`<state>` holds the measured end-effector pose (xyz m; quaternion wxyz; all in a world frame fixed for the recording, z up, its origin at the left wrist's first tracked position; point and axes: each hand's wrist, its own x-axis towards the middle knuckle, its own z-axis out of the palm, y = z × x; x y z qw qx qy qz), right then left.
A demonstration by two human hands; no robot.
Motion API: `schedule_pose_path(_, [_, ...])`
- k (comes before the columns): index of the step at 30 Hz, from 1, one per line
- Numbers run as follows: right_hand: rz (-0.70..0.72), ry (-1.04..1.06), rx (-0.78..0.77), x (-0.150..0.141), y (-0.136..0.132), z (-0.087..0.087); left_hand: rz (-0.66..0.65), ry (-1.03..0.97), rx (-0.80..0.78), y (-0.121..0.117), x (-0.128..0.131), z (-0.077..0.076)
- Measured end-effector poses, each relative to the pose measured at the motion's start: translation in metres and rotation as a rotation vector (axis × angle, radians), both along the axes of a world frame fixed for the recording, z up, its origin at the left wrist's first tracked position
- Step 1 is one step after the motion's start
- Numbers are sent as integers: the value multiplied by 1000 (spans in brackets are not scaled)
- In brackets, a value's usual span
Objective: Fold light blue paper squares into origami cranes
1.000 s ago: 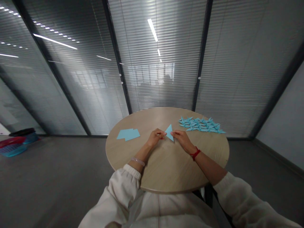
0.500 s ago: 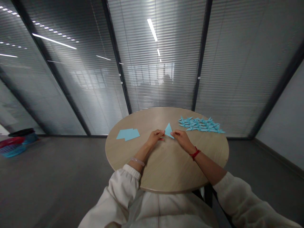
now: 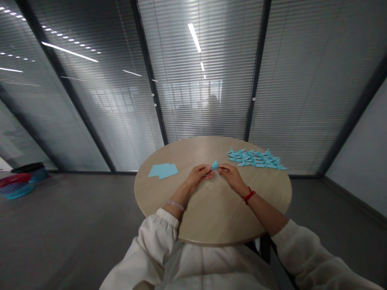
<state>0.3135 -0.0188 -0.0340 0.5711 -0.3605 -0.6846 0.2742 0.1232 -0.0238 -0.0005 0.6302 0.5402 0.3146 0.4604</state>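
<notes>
A small piece of folded blue paper (image 3: 215, 164) is held up between my two hands over the middle of the round table. The fingers of my left hand (image 3: 200, 174) pinch its left side. My right hand (image 3: 231, 175) has its fingertips closed on the right side of the same paper. The fingers cover its lower part, so the folds there are hidden. To the right lies a cluster of several folded blue paper cranes (image 3: 255, 158). Flat blue paper sheets (image 3: 163, 170) overlap on the left of the table.
The round wooden table (image 3: 223, 217) reaches close to my body. Behind it stand glass panels with blinds (image 3: 208, 117). On the floor at the far left are a red and blue plastic basket (image 3: 15, 187) and a black-rimmed one (image 3: 36, 173).
The folded paper shows smaller and narrower now, where half a second ago it stood as a larger triangle. My left hand's fingers have shifted slightly right, towards my right hand.
</notes>
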Motion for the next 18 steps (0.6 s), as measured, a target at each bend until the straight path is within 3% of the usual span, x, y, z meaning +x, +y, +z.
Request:
schedule_pose_path(11, [37,-19,148,0,2,1,-13,-13,-1,0,-2,0])
schedule_pose_path(18, [115,67,36,-3,2,-4,31,-61,-27,0,-1,1])
